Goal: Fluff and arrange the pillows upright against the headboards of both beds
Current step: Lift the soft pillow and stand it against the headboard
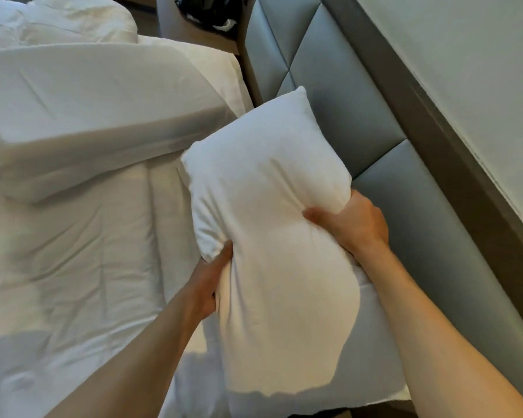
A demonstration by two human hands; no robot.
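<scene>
Beside the grey headboard (354, 122) | left hand (207, 285) and right hand (355, 221) both grasping white pillow (272, 212) | folded duvet (97, 116) lies left on bed (73, 251)

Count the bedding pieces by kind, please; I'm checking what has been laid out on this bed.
Pillows: 2, the pillow gripped by the left hand and right hand, and a second pillow lying beside it.
Duvets: 1, the duvet.
Total: 3
</scene>
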